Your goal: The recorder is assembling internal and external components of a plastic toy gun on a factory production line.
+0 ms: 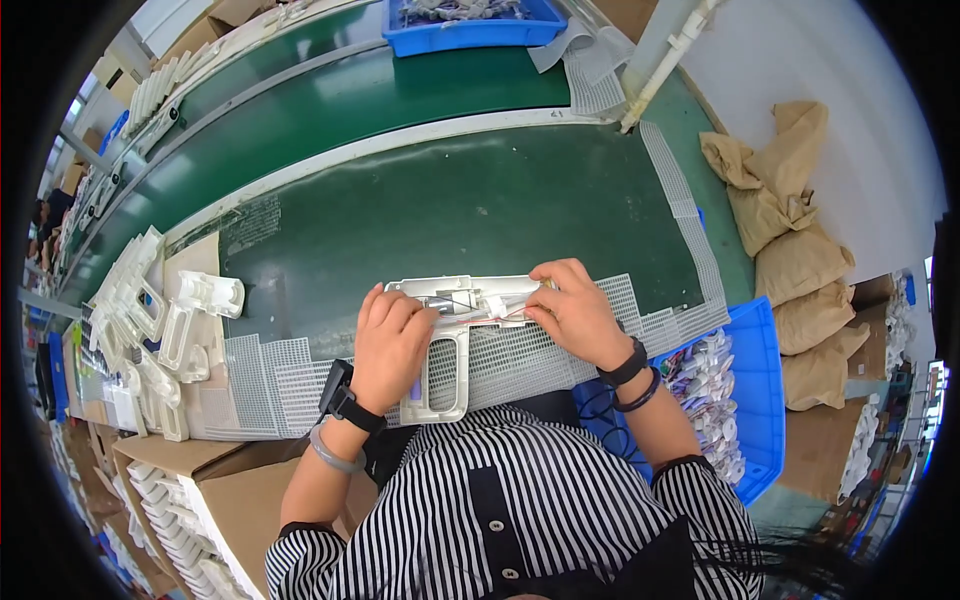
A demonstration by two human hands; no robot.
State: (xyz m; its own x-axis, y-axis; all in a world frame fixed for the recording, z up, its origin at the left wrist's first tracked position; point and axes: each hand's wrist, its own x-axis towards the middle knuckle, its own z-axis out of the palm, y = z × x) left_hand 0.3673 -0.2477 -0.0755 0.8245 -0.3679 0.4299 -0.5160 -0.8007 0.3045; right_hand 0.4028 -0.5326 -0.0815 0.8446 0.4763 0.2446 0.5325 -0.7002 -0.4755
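Your left hand (pixel 392 345) and right hand (pixel 575 310) both close their fingers on the white plastic housing (pixel 450 340) on the green desk (pixel 480 200); blue bin (pixel 765 380) at three o'clock.

Both forearms rise from the lower middle of the frame in striped sleeves pushed up past the elbows. The left hand (pixel 392 340) lies palm down at centre, fingers curled and pressing downward. The right hand (pixel 575 312), just right of centre, bends at the wrist with its fingertips pinched together, pointing left.
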